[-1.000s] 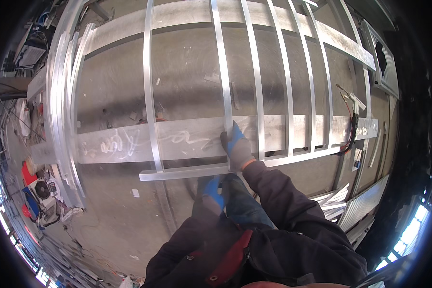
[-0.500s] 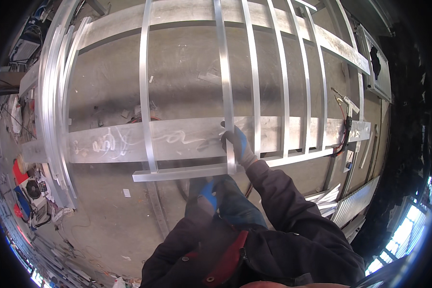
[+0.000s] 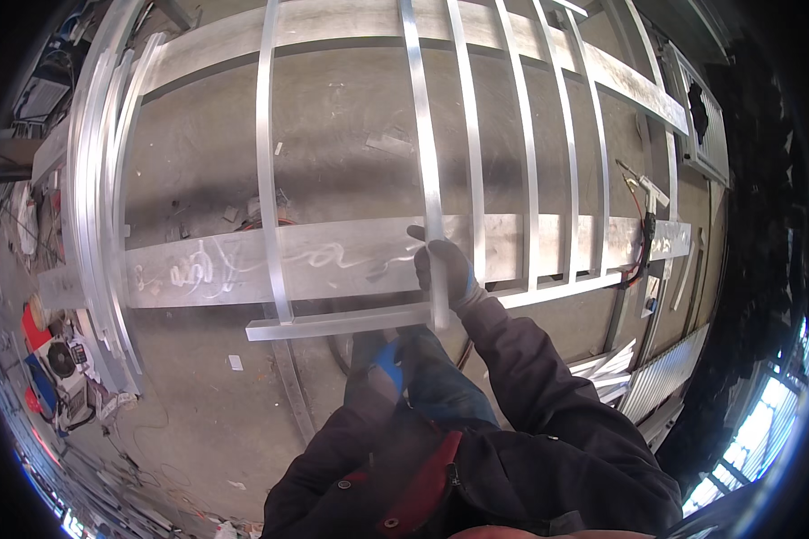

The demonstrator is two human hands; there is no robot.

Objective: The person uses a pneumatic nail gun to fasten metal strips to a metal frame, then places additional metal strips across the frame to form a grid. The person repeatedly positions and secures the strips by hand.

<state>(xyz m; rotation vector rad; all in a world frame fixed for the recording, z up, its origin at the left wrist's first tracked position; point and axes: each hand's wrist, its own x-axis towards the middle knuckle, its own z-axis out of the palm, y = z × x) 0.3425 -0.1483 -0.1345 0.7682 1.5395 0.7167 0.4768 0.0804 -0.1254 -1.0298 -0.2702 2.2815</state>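
Observation:
My right hand, in a dark grey glove, is closed round a long square aluminium bar near its near end. One finger points out to the left of the bar. The bar's end meets a crosswise aluminium rail; I cannot tell whether the two touch. Low in front of my legs, my left hand shows as a blue and grey glove, its fingers mostly hidden. A wide flat beam with chalk-like marks passes under the bars.
Several parallel bars stand to the right, another bar to the left. A bundle of metal profiles lies at far left. A torch-like tool with a cable hangs at the beam's right end. A second beam crosses the far side.
My right hand has turned on the bar: the blue back of the glove no longer shows. The bar's near end has shifted slightly right. My left hand stays low.

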